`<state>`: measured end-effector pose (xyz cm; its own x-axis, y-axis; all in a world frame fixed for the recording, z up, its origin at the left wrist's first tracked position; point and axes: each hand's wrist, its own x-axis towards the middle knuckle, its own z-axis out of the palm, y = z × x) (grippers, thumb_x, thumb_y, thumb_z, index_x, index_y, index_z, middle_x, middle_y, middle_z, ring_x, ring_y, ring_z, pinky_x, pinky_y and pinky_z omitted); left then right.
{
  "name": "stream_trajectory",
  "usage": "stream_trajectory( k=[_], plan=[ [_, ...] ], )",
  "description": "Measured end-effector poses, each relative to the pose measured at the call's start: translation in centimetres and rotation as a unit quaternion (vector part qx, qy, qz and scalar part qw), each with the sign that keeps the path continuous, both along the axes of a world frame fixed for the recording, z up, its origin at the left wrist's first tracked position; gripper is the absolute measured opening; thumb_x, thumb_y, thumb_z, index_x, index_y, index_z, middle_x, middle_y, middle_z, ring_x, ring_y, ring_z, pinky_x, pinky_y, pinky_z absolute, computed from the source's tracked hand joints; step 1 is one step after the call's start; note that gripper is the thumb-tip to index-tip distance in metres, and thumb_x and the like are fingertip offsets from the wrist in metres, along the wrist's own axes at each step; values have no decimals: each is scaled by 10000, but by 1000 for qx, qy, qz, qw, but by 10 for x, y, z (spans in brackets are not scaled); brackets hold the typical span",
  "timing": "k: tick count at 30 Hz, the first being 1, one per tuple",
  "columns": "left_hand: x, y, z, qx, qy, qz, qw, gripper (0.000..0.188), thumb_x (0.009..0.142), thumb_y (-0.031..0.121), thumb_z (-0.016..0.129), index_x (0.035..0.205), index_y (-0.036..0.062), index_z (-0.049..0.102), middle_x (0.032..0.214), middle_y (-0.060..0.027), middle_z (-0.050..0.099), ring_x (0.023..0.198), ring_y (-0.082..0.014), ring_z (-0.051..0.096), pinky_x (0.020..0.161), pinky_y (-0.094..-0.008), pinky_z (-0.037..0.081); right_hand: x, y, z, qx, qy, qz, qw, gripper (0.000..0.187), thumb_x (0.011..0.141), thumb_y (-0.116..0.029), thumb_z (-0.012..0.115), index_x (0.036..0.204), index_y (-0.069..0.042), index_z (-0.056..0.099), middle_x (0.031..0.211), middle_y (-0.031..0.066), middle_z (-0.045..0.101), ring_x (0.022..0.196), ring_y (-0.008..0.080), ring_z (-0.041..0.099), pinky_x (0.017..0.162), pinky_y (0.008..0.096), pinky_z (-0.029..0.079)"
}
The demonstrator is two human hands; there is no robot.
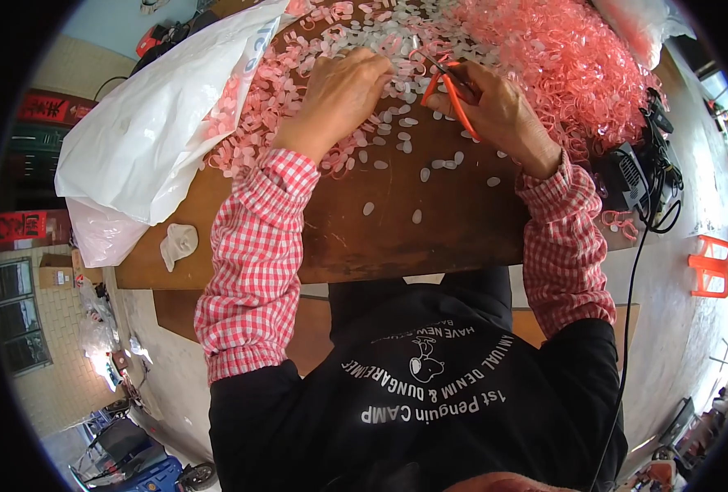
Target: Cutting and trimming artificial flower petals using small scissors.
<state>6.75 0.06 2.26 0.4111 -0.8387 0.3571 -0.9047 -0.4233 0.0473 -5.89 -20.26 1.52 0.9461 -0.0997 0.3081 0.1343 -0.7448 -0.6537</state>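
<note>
My right hand is closed around a small hand cutter with orange handles, whose thin metal tip points up and left. Close to that tip lies a looped pink plastic piece. My left hand is closed, fingertips together, just left of the tip; what it pinches, if anything, is hidden. Around both hands lie many small translucent whitish oval pieces on the brown wooden table. Pink plastic pieces are heaped beside my left wrist.
A large pile of pink looped pieces covers the far right. At left a big white plastic bag lies open near the heap. A crumpled pale cloth-like thing rests by the table's left edge. A dark device with black cables sits at right.
</note>
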Motion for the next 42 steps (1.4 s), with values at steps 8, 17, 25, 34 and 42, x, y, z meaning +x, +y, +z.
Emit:
stream_trajectory(
  k=[8,17,25,34,42],
  plan=[
    [-49,-13,-14,-302,306,-11,903,168,902,71,651,1059,14,629,916,-5,652,810,-37,571,652,-202,465,2,18,-10,172,48,37,983,317,903,-319,677,1016,-24,643,736,29,575,665,81,488,574,268,416],
    [-47,-6,-28,-515,601,-43,610,153,903,53,652,1043,1,621,919,-57,664,842,-125,662,725,-238,553,-3,22,1,90,27,69,993,400,847,-328,733,1033,-2,592,758,71,534,662,143,494,592,301,428],
    [-55,-6,-21,-515,594,-39,617,188,918,64,634,1089,-10,610,916,-74,655,793,-171,686,692,-275,579,-3,18,-7,-42,-97,79,991,601,762,-351,796,1142,19,514,968,168,549,818,339,574,703,416,478],
    [-53,-5,-28,-477,535,-9,697,205,905,34,639,1095,-34,601,911,-77,664,731,-139,670,654,-229,547,-2,18,-10,-92,-77,65,991,623,735,-449,784,1109,-16,538,978,177,583,879,367,626,722,451,513],
    [-60,-8,-25,-457,451,13,767,157,889,17,656,1034,-42,648,855,-74,686,722,-98,658,634,-192,504,-6,24,-7,-96,-72,61,991,527,781,-354,765,1087,6,534,943,194,568,840,401,597,696,463,478]
  ],
)
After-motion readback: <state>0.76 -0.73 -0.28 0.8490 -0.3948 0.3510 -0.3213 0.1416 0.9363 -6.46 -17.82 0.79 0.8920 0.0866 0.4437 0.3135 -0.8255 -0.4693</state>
